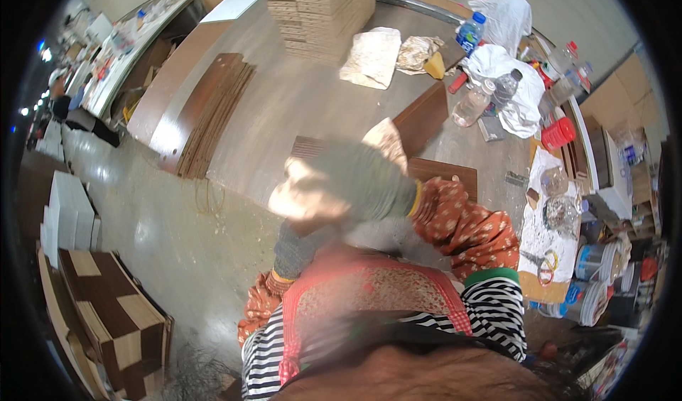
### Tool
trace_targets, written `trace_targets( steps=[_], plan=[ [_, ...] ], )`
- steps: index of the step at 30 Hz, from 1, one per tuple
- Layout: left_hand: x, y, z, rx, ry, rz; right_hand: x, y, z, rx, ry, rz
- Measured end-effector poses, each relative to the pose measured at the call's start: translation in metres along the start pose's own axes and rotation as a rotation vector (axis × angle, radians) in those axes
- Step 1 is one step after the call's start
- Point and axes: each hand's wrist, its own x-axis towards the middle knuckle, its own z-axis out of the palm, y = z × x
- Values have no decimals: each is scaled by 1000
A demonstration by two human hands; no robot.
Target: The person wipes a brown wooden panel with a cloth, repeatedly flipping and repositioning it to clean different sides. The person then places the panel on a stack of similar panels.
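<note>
My right hand point(362, 181), in a grey-green knitted glove with a yellow cuff edge, is smeared by motion and reaches leftward in front of me. A blurred pale, cloth-like patch point(302, 193) shows at its finger end; whether the hand grips it is not clear. My left hand point(297, 247), in a grey glove, is low and left of it, its fingers hidden behind the blur. Another pale cloth piece point(387, 142) shows just beyond the right glove. Partly covered by the right arm, a dark brown board point(455, 175) lies on the worktable, and a second brown board point(424, 119) leans at an angle behind it.
Tall stacked drilled panels point(323, 17) stand at the table's far side. Brown strips point(213, 117) are piled at left. Bottles point(472, 103), white rags point(504, 81) and a red-lidded container point(558, 132) crowd the right. Scissors point(543, 264) lie near buckets point(595, 262). A person point(82, 110) is far left.
</note>
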Motion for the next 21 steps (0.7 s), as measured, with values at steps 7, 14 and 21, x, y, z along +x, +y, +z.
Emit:
trace_targets(
  steps=[7, 14, 21],
  plan=[
    [-26, -19, -14, 296, 90, -23, -81, 104, -47, 503, 523, 790],
    [-26, -17, -10, 322, 131, -76, -44, 49, -13, -302, 198, 214],
    [-35, -36, -13, 326, 297, -192, -88, 108, -9, 379, 233, 510]
  ],
)
